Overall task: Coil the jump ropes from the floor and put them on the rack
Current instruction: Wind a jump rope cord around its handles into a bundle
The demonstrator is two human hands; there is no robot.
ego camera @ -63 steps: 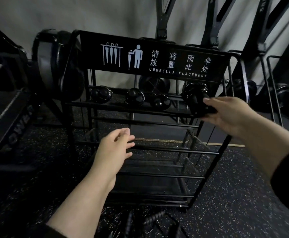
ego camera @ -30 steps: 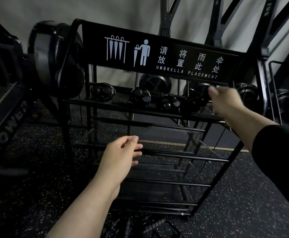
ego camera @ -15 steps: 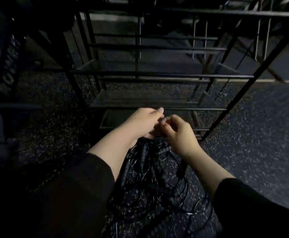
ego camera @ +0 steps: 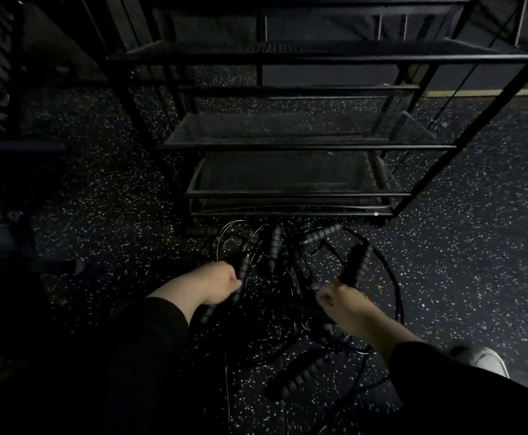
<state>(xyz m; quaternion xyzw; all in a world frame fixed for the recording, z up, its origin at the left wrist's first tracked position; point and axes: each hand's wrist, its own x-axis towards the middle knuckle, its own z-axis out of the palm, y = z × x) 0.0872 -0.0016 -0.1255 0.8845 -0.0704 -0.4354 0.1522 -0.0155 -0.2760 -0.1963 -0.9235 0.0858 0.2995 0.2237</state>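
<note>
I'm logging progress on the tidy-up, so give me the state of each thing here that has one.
Left hand: grips a black ribbed jump rope handle.
Right hand: grips another black ribbed handle.
Tangled pile of black jump ropes: uncoiled, on the speckled rubber floor.
Black metal rack: its visible lower mesh shelves hold nothing.

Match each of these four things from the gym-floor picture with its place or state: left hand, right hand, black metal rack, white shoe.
Things:
1. left hand
2. right hand
3. black metal rack
4. white shoe

Places or states:
A. at the lower right edge, on the black speckled floor
B. holds a ribbed black rope handle that points up and away
C. stands beyond the tangle of black jump ropes
D. holds a slim black rope handle at the tangle's left side

Pairs: 1-D, 2-B, 3-C, 4-A
</note>
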